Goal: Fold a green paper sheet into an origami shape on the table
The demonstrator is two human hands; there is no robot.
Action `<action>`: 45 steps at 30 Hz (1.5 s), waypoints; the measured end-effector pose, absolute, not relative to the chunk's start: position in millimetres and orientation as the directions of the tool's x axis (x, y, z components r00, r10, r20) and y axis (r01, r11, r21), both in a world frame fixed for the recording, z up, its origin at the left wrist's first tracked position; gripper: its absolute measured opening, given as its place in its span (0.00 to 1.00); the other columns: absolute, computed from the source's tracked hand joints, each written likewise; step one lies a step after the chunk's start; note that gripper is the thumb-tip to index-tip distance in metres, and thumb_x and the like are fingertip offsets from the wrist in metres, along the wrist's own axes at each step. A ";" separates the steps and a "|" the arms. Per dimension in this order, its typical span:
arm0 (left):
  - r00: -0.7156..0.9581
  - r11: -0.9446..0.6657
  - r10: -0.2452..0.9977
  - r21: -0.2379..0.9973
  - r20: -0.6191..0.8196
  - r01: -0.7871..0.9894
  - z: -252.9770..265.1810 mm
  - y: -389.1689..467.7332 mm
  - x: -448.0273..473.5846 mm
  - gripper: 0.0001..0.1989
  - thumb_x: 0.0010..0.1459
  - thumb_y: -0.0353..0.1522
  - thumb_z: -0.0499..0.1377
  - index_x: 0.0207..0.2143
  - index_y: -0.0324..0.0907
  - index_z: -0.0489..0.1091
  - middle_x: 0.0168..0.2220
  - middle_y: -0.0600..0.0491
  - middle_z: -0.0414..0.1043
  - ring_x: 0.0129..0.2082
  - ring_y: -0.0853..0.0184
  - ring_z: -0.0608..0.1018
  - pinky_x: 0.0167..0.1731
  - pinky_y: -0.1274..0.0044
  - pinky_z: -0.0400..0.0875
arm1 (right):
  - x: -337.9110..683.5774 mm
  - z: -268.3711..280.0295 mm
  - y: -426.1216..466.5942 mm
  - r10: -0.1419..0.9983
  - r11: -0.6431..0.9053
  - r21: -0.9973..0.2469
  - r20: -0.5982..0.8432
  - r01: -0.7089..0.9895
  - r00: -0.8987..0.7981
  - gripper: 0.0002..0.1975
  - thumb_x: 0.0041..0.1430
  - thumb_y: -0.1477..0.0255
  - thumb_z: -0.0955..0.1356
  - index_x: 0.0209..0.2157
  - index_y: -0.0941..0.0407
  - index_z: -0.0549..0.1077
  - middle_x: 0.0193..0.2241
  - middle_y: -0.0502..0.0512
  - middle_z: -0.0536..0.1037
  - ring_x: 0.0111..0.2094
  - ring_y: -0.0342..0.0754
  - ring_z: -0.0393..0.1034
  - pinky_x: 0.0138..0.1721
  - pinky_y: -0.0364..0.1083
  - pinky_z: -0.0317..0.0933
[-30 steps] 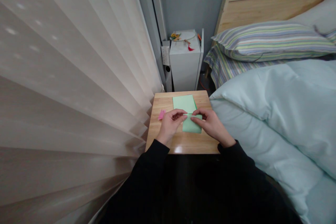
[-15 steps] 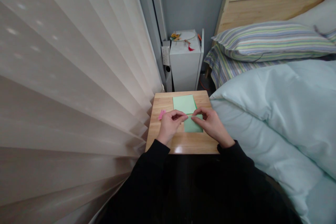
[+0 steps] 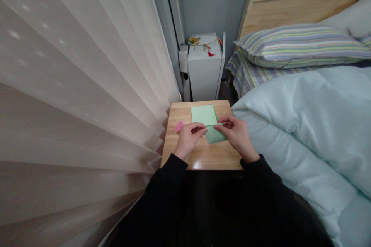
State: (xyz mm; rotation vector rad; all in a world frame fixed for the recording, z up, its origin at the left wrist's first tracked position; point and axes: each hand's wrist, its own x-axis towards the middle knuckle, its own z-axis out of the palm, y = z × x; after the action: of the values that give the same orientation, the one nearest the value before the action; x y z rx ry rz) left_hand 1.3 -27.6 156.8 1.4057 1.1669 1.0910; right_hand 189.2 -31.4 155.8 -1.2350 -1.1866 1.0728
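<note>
A green sheet of paper (image 3: 215, 135) is held just above the wooden table (image 3: 199, 157), its upper edge pinched between my two hands. My left hand (image 3: 189, 137) closes thumb and fingers on its upper left corner. On the upper right, my right hand (image 3: 236, 134) grips it with thumb and fingertips. Behind it lies a stack of light green paper (image 3: 203, 115), flat on the tabletop. A small folded pink paper piece (image 3: 179, 126) rests beside my left hand, at the table's left side.
A pleated curtain (image 3: 121, 104) hangs close along the left. To the right, a bed with a pale blue quilt (image 3: 304, 108) and a striped pillow (image 3: 301, 45) meets the table. A white cabinet (image 3: 204, 77) with small colourful items on top stands beyond.
The green sheet has turned and shifted slightly to the right, its lower edge now slanting. My right hand has moved a little rightward; my left hand has barely moved.
</note>
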 end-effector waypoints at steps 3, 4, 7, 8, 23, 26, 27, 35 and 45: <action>0.103 -0.116 0.989 0.984 0.103 0.137 156.0 -27.1 0.3 0.07 0.52 0.35 0.69 0.30 0.39 0.79 0.27 0.52 0.78 0.26 0.68 0.77 0.31 0.74 0.74 | 191.0 156.0 -30.4 0.989 0.089 -0.994 0.095 0.055 0.117 0.12 0.47 0.63 0.78 0.29 0.55 0.78 0.25 0.52 0.79 0.26 0.47 0.71 0.28 0.46 0.63; 0.089 -0.129 0.989 0.981 0.117 0.142 155.2 -26.6 -0.2 0.07 0.52 0.35 0.68 0.30 0.39 0.79 0.27 0.52 0.79 0.27 0.67 0.77 0.31 0.74 0.74 | 191.8 156.5 -30.2 0.987 0.098 -0.993 0.106 0.069 0.123 0.12 0.47 0.63 0.77 0.29 0.55 0.78 0.25 0.52 0.79 0.26 0.47 0.70 0.28 0.46 0.63; 0.061 -0.160 0.986 0.975 0.152 0.155 152.6 -25.4 -1.5 0.07 0.53 0.34 0.68 0.31 0.40 0.79 0.29 0.51 0.80 0.28 0.66 0.78 0.32 0.74 0.75 | 193.9 158.7 -30.0 0.981 0.125 -0.986 0.139 0.107 0.135 0.11 0.49 0.63 0.77 0.28 0.55 0.78 0.25 0.53 0.79 0.27 0.47 0.71 0.29 0.46 0.63; 0.058 -0.170 0.985 0.972 0.163 0.160 152.0 -25.2 -1.7 0.06 0.53 0.34 0.68 0.31 0.40 0.79 0.29 0.51 0.80 0.29 0.66 0.79 0.32 0.73 0.75 | 194.2 159.1 -30.1 0.980 0.132 -0.984 0.147 0.115 0.133 0.11 0.50 0.63 0.77 0.27 0.55 0.77 0.25 0.53 0.79 0.27 0.47 0.71 0.29 0.46 0.64; 0.135 -0.399 0.917 0.843 0.376 0.362 157.4 -29.9 -1.0 0.03 0.59 0.27 0.65 0.36 0.42 0.78 0.34 0.52 0.79 0.32 0.69 0.78 0.30 0.78 0.70 | 190.4 156.0 -32.6 0.968 0.221 -0.928 0.246 0.299 0.047 0.08 0.58 0.66 0.72 0.29 0.54 0.74 0.26 0.51 0.77 0.29 0.48 0.69 0.33 0.47 0.62; 0.174 -0.413 0.911 0.821 0.374 0.394 157.8 -31.9 1.0 0.04 0.59 0.27 0.65 0.38 0.42 0.78 0.34 0.52 0.80 0.33 0.68 0.78 0.32 0.77 0.71 | 185.6 159.3 -35.3 0.961 0.251 -0.900 0.275 0.355 0.020 0.07 0.58 0.67 0.71 0.29 0.54 0.74 0.27 0.52 0.78 0.30 0.49 0.71 0.33 0.47 0.63; 0.189 -0.417 0.909 0.809 0.372 0.415 157.6 -32.5 1.9 0.04 0.60 0.27 0.65 0.38 0.43 0.78 0.34 0.52 0.80 0.33 0.68 0.78 0.33 0.77 0.72 | 183.8 160.1 -36.3 0.958 0.262 -0.890 0.286 0.373 0.011 0.07 0.58 0.67 0.71 0.29 0.54 0.74 0.27 0.52 0.78 0.30 0.49 0.71 0.33 0.47 0.63; 0.270 -0.499 0.866 0.698 0.421 0.513 150.3 -33.1 9.8 0.06 0.63 0.27 0.61 0.41 0.44 0.77 0.37 0.50 0.78 0.38 0.63 0.78 0.40 0.71 0.73 | 178.0 157.4 -39.3 0.937 0.332 -0.810 0.344 0.484 -0.067 0.06 0.61 0.71 0.70 0.29 0.54 0.74 0.28 0.54 0.79 0.31 0.50 0.73 0.34 0.47 0.64; 0.081 -0.237 0.972 0.921 0.223 0.308 151.1 -28.3 13.0 0.02 0.59 0.27 0.61 0.33 0.41 0.73 0.32 0.53 0.77 0.32 0.67 0.77 0.35 0.75 0.70 | 180.1 158.1 -38.0 0.920 0.382 -0.763 0.364 0.522 -0.142 0.05 0.64 0.71 0.67 0.32 0.53 0.73 0.30 0.54 0.78 0.32 0.50 0.73 0.36 0.48 0.64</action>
State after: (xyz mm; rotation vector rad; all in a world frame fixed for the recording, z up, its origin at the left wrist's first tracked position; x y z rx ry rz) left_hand 13.0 -28.3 151.1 1.6468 1.2880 1.1786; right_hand 180.1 -38.0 158.1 -1.2599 -1.7980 0.5942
